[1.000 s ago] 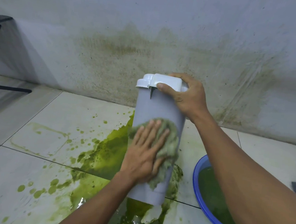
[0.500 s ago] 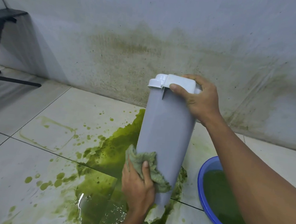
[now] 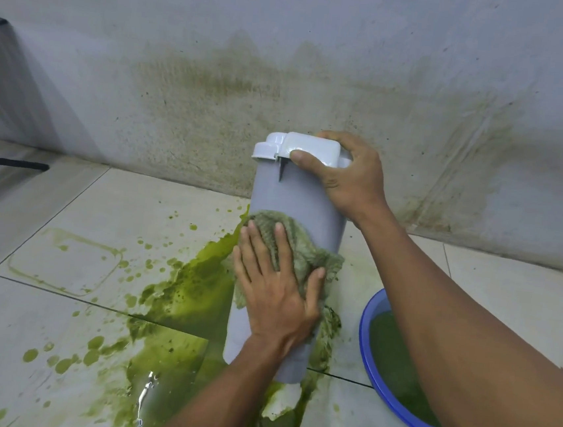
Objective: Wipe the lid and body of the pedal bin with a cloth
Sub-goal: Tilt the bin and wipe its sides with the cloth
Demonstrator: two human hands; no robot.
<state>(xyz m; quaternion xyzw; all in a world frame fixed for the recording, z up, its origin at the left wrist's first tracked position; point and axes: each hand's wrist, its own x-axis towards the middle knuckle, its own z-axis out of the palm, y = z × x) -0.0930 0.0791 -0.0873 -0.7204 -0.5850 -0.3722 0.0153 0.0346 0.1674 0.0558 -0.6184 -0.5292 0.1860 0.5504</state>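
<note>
On the grey side of the pedal bin (image 3: 309, 195), the fingers (image 3: 280, 247) of the left hand (image 3: 275, 302) lay straight and a little spread, pressing a green-stained cloth (image 3: 307, 253) flat against the plastic, around the middle of the body. At the top, the right hand (image 3: 352, 182) was curled over the white lid (image 3: 310, 147), thumb on the near edge and the other fingers behind, so it held the lid closed and the bin steady. The bin stood nearly upright, with its lower end in a green spill (image 3: 190, 283) on the tiled floor (image 3: 67, 213), near the stained wall (image 3: 216, 86). A blue basin (image 3: 367, 359) with green water stood just beside it, on the right.

The step in hand seemed to be the wiping of the body; the side in view looked mostly clean. The next move would probably call for the same flat pressure along the body, then a turn of the bin by the right hand to bring an unwiped side to the front. Whether the lid was wiped could not be told. As the cloth looked dirty, a rinse could be needed first
</note>
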